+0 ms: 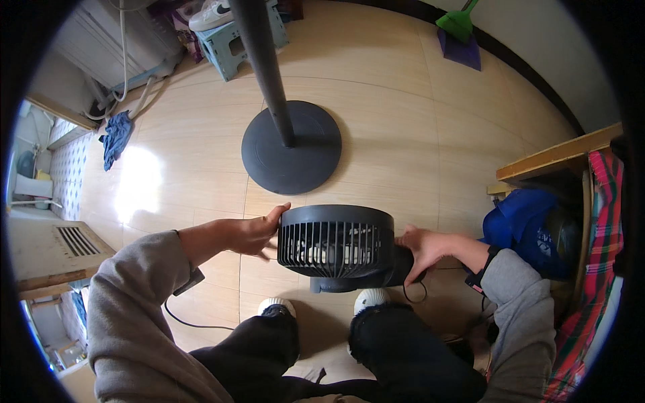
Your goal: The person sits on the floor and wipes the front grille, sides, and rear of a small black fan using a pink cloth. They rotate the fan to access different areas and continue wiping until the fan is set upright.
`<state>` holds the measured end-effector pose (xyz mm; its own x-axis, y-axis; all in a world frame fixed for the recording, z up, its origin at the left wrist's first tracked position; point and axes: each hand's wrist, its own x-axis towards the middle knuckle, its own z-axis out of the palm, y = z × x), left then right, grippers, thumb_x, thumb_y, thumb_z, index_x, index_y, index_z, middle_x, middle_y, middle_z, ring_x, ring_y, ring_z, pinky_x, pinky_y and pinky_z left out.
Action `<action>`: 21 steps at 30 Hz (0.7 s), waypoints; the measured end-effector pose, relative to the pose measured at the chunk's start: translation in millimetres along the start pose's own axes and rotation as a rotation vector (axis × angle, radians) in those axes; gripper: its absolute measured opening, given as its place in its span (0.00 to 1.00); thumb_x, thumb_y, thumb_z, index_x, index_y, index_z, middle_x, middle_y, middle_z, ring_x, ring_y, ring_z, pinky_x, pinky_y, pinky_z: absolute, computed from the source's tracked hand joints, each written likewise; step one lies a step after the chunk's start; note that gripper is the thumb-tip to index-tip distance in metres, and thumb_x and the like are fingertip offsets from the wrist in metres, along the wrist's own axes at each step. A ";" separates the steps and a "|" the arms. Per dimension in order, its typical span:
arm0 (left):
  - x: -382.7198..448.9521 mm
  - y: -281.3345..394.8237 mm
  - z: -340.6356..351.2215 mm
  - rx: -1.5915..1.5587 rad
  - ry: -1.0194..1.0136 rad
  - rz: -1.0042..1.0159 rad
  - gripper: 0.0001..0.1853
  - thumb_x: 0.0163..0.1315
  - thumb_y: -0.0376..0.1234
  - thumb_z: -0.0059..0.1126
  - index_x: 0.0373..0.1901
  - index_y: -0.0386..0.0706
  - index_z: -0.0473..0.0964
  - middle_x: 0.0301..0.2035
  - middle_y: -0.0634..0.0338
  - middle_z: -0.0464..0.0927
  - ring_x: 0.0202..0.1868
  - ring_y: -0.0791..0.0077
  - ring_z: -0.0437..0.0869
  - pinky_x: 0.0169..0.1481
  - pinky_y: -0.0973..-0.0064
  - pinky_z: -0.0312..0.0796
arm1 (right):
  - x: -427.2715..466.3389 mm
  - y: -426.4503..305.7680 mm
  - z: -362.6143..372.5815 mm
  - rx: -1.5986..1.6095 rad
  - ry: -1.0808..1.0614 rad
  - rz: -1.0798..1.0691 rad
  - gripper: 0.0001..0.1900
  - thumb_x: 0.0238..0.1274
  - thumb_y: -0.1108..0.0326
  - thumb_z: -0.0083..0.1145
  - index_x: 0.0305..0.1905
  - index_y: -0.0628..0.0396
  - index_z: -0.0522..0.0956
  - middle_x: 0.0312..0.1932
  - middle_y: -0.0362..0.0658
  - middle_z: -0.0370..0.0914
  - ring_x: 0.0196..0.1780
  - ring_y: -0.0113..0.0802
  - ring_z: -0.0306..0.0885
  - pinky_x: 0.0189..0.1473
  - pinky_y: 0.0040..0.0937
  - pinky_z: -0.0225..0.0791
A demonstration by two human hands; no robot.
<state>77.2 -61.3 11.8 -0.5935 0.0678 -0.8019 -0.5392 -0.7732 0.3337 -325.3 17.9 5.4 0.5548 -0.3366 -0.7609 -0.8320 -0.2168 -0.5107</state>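
Note:
Both of my hands hold a dark grey electric fan head [335, 247] above the floor, in front of my legs. My left hand [254, 231] presses against the left side of its round housing, thumb up. On the other side, my right hand [423, 252] grips the fan's side arm, partly hiding it. Through the slatted grille, pale parts show inside. Beyond the fan head stands a round dark base [292, 166] with a grey pole [264, 70] rising from it. The pole's top is out of view.
A blue folding stool [221, 48] with a white shoe [209, 17] stands behind the pole. A blue cloth [117, 135] lies near white hoses at left. A green broom [456, 24] and purple dustpan [458, 49] lean far right. A blue bag [524, 221] sits under a wooden frame [559, 151].

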 end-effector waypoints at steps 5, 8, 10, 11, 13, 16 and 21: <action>6.0 -24.3 -21.3 0.064 -0.117 0.421 0.54 0.68 0.76 0.17 0.85 0.49 0.31 0.81 0.54 0.44 0.83 0.59 0.42 0.85 0.52 0.40 | -0.8 -16.9 -0.7 0.561 -0.421 0.151 0.51 0.47 0.50 0.83 0.74 0.56 0.66 0.50 0.58 0.82 0.40 0.47 0.88 0.33 0.37 0.86; 10.6 -39.3 -31.7 0.383 0.109 0.609 0.63 0.66 0.57 0.65 0.82 0.46 0.24 0.77 0.42 0.51 0.80 0.52 0.52 0.83 0.51 0.50 | 19.6 -10.3 -1.1 0.691 -0.566 0.235 0.53 0.48 0.51 0.82 0.76 0.54 0.62 0.42 0.55 0.84 0.29 0.44 0.87 0.29 0.38 0.84; 26.7 -49.1 -32.4 0.204 0.205 0.584 0.69 0.51 0.38 0.85 0.81 0.44 0.33 0.73 0.42 0.58 0.76 0.51 0.61 0.77 0.51 0.65 | 32.9 -1.6 0.8 0.648 -0.592 0.291 0.54 0.48 0.51 0.82 0.77 0.53 0.59 0.41 0.56 0.85 0.25 0.43 0.86 0.26 0.38 0.82; 34.9 -56.0 -33.0 0.198 0.219 0.655 0.69 0.50 0.38 0.86 0.80 0.44 0.35 0.72 0.43 0.57 0.75 0.51 0.62 0.76 0.50 0.66 | 38.7 2.3 2.4 0.626 -0.602 0.330 0.55 0.48 0.51 0.82 0.78 0.53 0.58 0.40 0.56 0.85 0.24 0.43 0.85 0.25 0.38 0.81; 46.1 -69.7 -35.9 0.210 0.282 0.723 0.69 0.46 0.39 0.88 0.79 0.43 0.38 0.72 0.44 0.56 0.74 0.51 0.63 0.74 0.50 0.69 | 44.5 10.9 -1.0 0.584 -0.599 0.436 0.57 0.48 0.50 0.82 0.79 0.52 0.55 0.42 0.57 0.84 0.25 0.43 0.86 0.25 0.37 0.80; 52.9 -87.1 -36.7 0.172 0.293 0.783 0.70 0.42 0.39 0.90 0.78 0.43 0.40 0.73 0.47 0.54 0.74 0.52 0.63 0.73 0.48 0.70 | 51.0 11.1 -6.9 0.632 -0.536 0.310 0.61 0.46 0.55 0.84 0.82 0.51 0.52 0.54 0.59 0.80 0.28 0.43 0.86 0.25 0.37 0.80; 46.0 -93.5 -36.9 0.215 0.360 0.823 0.71 0.39 0.40 0.92 0.78 0.43 0.42 0.72 0.48 0.57 0.75 0.52 0.62 0.74 0.46 0.68 | 54.3 -1.1 -24.3 0.622 -0.430 0.166 0.58 0.51 0.66 0.81 0.82 0.52 0.50 0.63 0.59 0.75 0.41 0.41 0.86 0.30 0.37 0.83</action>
<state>122.3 -9.1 -74.6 -0.6370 -0.6791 -0.3648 -0.1507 -0.3544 0.9229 -294.4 -22.3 -25.6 0.4831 0.0928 -0.8706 -0.8180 0.4024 -0.4110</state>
